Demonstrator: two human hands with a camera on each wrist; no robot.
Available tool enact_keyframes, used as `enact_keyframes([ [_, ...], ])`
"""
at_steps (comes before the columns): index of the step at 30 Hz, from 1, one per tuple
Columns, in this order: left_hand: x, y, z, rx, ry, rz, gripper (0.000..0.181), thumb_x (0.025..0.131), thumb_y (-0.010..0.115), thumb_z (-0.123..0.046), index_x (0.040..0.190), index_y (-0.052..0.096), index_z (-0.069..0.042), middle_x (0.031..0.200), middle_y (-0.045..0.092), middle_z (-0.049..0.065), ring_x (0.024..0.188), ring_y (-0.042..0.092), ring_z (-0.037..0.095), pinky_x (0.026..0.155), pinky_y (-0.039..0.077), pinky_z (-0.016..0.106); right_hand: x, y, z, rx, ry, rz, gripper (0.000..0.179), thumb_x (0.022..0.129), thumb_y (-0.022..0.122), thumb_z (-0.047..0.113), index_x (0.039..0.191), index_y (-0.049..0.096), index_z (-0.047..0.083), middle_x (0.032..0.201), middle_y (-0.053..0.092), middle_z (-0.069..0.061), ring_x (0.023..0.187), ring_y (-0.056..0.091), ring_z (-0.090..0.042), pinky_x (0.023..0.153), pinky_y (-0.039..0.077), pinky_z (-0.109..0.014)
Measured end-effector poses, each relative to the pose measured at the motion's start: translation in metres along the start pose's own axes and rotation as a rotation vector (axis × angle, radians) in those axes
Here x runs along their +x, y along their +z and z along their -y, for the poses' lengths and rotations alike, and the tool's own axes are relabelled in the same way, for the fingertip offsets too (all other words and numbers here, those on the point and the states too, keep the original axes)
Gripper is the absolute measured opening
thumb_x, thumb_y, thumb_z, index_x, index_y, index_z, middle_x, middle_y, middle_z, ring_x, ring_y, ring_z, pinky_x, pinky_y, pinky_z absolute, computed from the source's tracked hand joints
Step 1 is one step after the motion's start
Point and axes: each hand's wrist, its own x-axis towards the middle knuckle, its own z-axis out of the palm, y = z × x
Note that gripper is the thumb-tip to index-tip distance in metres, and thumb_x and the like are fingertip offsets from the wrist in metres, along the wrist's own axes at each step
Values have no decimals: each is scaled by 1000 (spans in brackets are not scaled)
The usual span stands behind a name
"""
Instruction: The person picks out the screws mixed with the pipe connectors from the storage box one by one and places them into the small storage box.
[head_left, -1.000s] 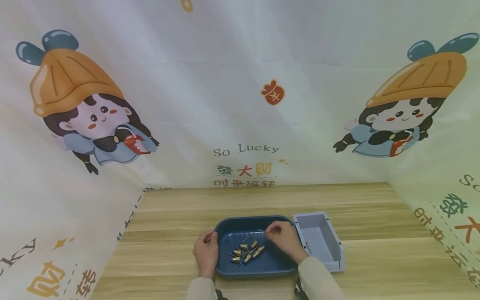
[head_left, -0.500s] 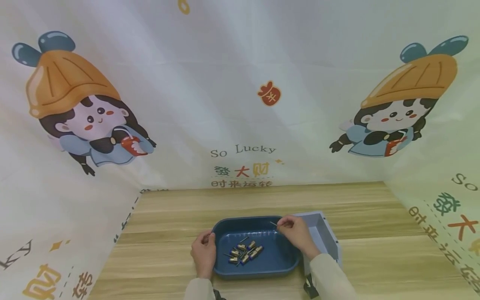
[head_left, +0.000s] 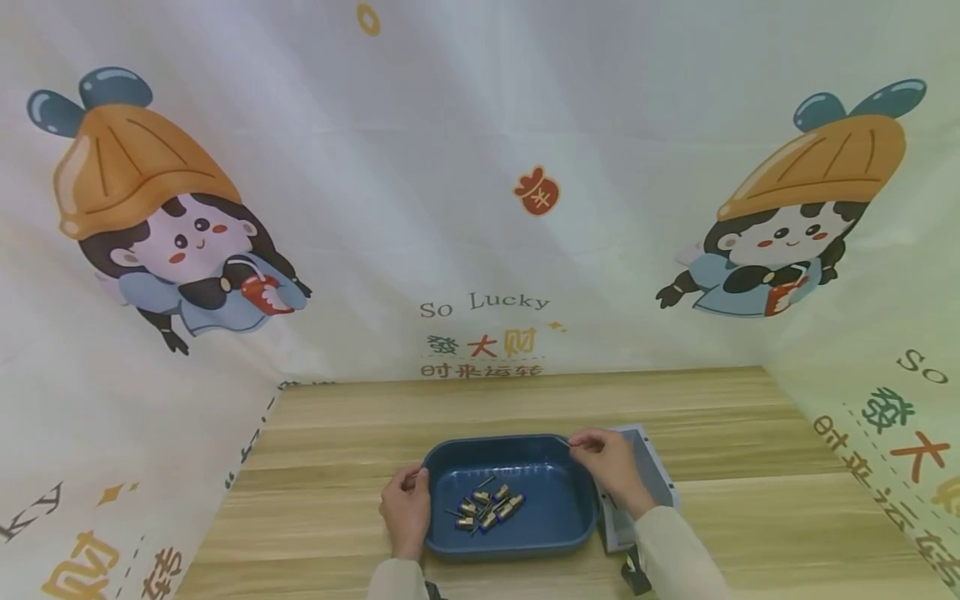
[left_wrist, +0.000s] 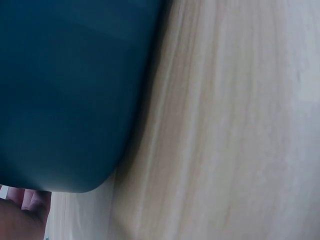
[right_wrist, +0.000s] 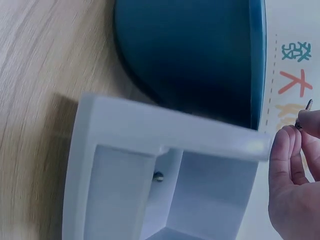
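My left hand [head_left: 406,510] grips the left rim of a dark blue tray [head_left: 558,512]; its fingers [left_wrist: 35,202] show at the tray's side in the left wrist view. Inside the tray lies a small heap of brass fittings with blue ends [head_left: 487,510], mixed with screws. My right hand [head_left: 617,468] is above the tray's far right corner, near a grey bin [head_left: 654,458]. Between thumb and fingertips it pinches a screw [right_wrist: 309,104], tip pointing up in the right wrist view. A small metal screw head [right_wrist: 158,176] shows inside the bin, partly hidden by its wall.
The grey bin stands against the tray's right side, partly covered by my right forearm in the head view. Both rest on a wood-grain table [head_left: 337,450]. Printed cloth walls [head_left: 375,208] enclose the table at the back and sides.
My right hand, pinching the screw, has moved right from over the tray toward the grey bin. My left hand has kept its grip on the tray rim.
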Motion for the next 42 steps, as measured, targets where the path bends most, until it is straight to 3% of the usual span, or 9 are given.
enact_keyframes([
  [10,1,1,-2,7,10,-8,17,88,61,-6,100,69,3,89,71,19,76,66,25,63,47,28,0,-11,-12,-78,-22,-35,5,79,69,0,84,72,0,84,72,-12,72,63,-11,67,50,-21],
  [28,2,1,2,13,1,-11,17,88,62,-7,100,69,1,90,71,19,77,66,24,64,47,29,0,-29,-21,-114,24,-74,8,78,66,-1,84,70,-4,79,69,-12,71,57,-11,65,46,-21],
  [42,0,1,0,11,-8,-3,18,89,61,-7,102,69,2,91,70,19,77,64,24,63,46,28,-5,-30,-32,-179,25,-81,6,78,67,1,82,70,-2,77,69,-11,70,58,-14,64,45,-24],
])
